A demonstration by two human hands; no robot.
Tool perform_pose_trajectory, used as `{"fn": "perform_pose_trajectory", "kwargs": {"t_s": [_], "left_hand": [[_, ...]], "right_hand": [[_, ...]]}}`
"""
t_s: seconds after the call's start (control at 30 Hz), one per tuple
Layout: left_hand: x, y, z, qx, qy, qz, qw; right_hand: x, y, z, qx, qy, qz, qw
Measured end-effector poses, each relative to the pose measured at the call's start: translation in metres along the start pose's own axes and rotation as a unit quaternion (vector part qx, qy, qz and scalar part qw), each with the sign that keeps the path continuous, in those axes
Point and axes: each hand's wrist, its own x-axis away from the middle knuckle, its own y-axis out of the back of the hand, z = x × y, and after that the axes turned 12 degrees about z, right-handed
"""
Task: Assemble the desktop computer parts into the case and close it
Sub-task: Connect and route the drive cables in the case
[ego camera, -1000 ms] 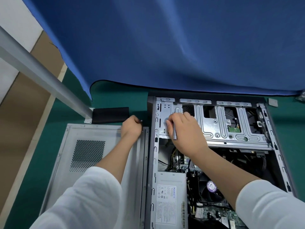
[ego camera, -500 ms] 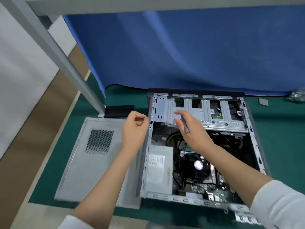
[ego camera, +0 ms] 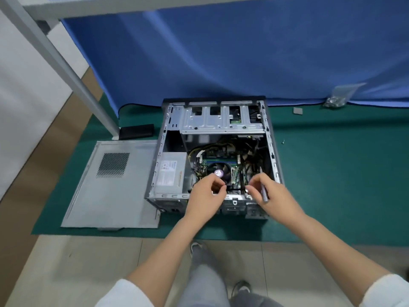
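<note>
The open desktop case (ego camera: 275, 151) lies on a green mat (ego camera: 332, 185), with its drive cage (ego camera: 221, 122), power supply (ego camera: 170, 173) and CPU fan (ego camera: 219, 172) exposed. Its grey side panel (ego camera: 115, 196) lies flat to the left. My left hand (ego camera: 207, 196) hovers over the case's near edge, fingertips pinched on what looks like a small screw, barely visible. My right hand (ego camera: 274, 196), close beside it, holds a slim grey screwdriver (ego camera: 263, 187) while its finger and thumb reach toward the left hand.
A slanted metal post (ego camera: 66, 69) and a black block (ego camera: 136, 131) stand left of the case. A blue cloth (ego camera: 243, 52) hangs behind. A screw bag (ego camera: 336, 100), a small grey pad (ego camera: 297, 111) and a loose screw (ego camera: 283, 142) lie to the right. My feet stand on the tiled floor.
My view pulled back and up. My left hand left the panel's corner with its fingers pinched; both hands moved from the drive cage to the case's near edge and came together.
</note>
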Motion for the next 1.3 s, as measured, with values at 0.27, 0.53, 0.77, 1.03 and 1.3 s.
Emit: {"fn": "perform_pose_trajectory", "kwargs": {"t_s": [0.27,0.53,0.77,1.03,1.3], "left_hand": [[0.003,-0.007,-0.003,-0.004,0.024,-0.034,0.999],[0.002,-0.008,-0.002,-0.035,0.018,-0.029,0.999],[0.003,-0.007,-0.002,-0.008,0.011,-0.039,0.999],[0.007,-0.011,-0.004,0.024,0.011,-0.056,0.998],[0.028,-0.021,-0.035,0.313,0.068,-0.131,0.938]], "right_hand": [[0.042,-0.015,-0.031,0.262,0.098,0.060,0.958],[0.035,-0.030,-0.043,0.348,0.113,0.014,0.931],[0.038,-0.014,-0.036,0.241,0.136,0.046,0.960],[0.020,0.010,-0.022,0.103,-0.025,0.082,0.991],[0.022,-0.002,-0.015,0.073,-0.057,0.042,0.995]]}}
